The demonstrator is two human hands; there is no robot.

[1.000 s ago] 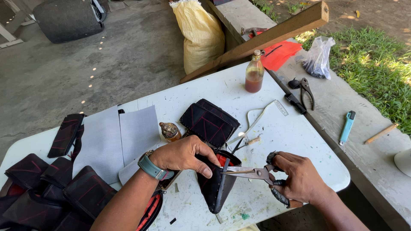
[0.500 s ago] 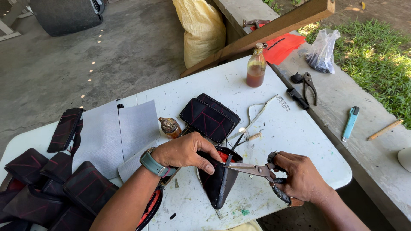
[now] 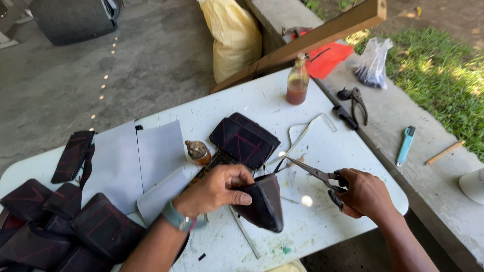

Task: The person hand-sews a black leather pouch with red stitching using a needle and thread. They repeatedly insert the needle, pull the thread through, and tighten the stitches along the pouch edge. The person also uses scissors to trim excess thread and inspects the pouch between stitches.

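My left hand [image 3: 218, 189] grips a folded piece of dark material [image 3: 259, 201] with red stitching, holding it just above the white table [image 3: 322, 221]. My right hand [image 3: 365, 194] holds a pair of scissors [image 3: 312, 172] by the handles, blades pointing left and up, a short way right of the piece and apart from it. A watch band sits on my left wrist. Behind the held piece lies a flat quilted dark panel [image 3: 244, 138].
Several dark padded pieces [image 3: 60, 221] pile at the table's left, beside grey sheets [image 3: 136, 156]. A small jar [image 3: 197, 150], a brown bottle [image 3: 297, 80], a clear ruler [image 3: 307, 131], pliers [image 3: 355, 103], a blue cutter [image 3: 405, 145], a yellow sack [image 3: 234, 38] and a wooden beam [image 3: 302, 45] surround them.
The scissors have come away from the dark piece and moved right and up. My left hand has turned the piece so its closed dark side faces up.
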